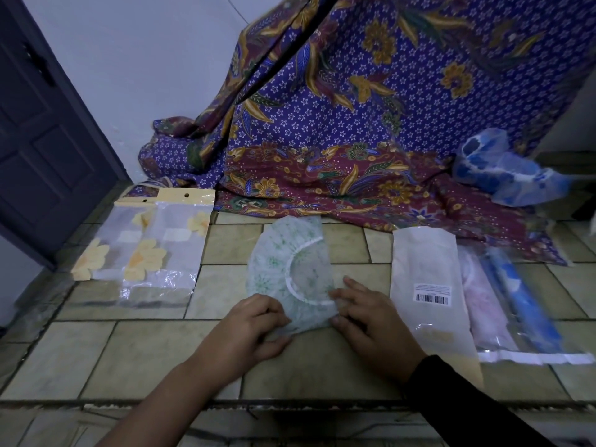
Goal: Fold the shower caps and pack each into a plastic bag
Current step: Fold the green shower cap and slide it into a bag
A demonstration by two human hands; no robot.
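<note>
Bare floor (225, 253) flanks the green cap (274, 262); yellow-flower bags (161, 250) block left, barcode bag (425, 262) right, cloth (322, 175) behind.

Green-sprigged shower cap (274, 269): translucent, white elastic rim, folded flat into a crescent at centre; near edge pinched by left hand (254, 324) and right hand (367, 317).
Two bagged yellow-flower caps (142, 253): laid side by side, overlapping, at left, yellow header cards at the far end.
Frosted plastic bag (425, 262): flat, barcode label up, just right of centre.
Bagged pink cap (483, 304) and bagged blue cap (525, 304): rolled, laid side by side beyond it.
Loose blue-flowered caps (496, 169): heaped unfolded, far right.
</note>
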